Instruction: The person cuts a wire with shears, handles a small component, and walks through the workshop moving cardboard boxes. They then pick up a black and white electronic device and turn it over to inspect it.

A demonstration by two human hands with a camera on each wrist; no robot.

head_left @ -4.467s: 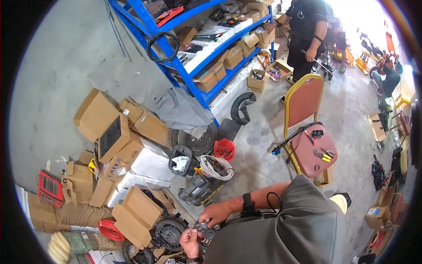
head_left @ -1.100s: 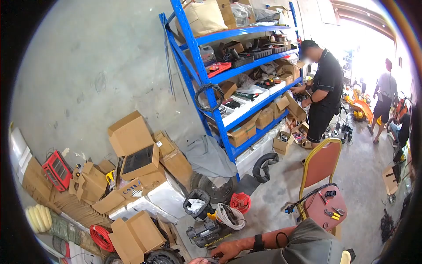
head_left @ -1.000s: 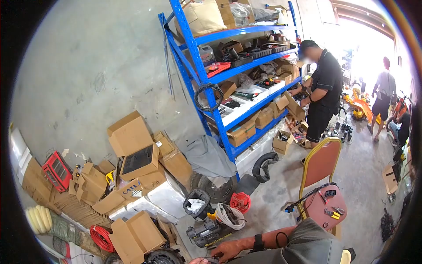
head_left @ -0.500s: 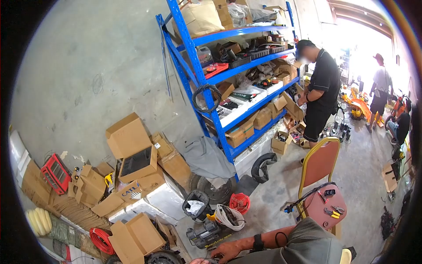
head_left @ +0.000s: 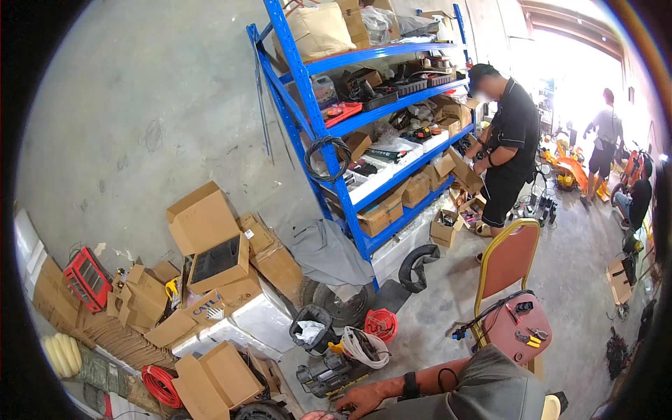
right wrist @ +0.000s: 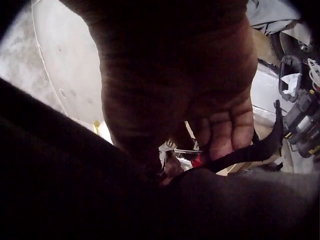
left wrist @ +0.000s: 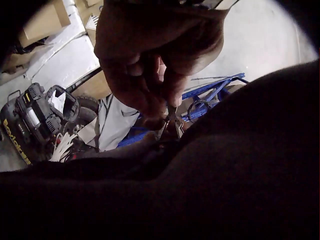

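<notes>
In the left wrist view my left hand (left wrist: 160,55) pinches a small metal piece (left wrist: 172,112) between thumb and fingertips, its forked lower end showing under them. Only a sliver of the left hand (head_left: 318,415) shows at the head view's bottom edge. Close to it is my right hand (head_left: 360,399), bent downward, a black band on the wrist. In the right wrist view the right hand (right wrist: 180,75) is dark, its fingers curled around a thin metal piece (right wrist: 187,151), with something red (right wrist: 196,160) beside it. The sleeve and deep shadow hide much of the fingertips.
A black machine (head_left: 329,376), coiled white hose (head_left: 367,348) and red basket (head_left: 381,325) lie ahead. An open carton (head_left: 218,378) stands left, a chair (head_left: 514,329) with pliers right. Beyond are blue shelves (head_left: 392,241) and a person in black (head_left: 514,140).
The head view has tilted upward since the earliest frame, leaving my hands at the bottom edge. The person in black turned to the shelves and lifted a carton; a person farther back moved.
</notes>
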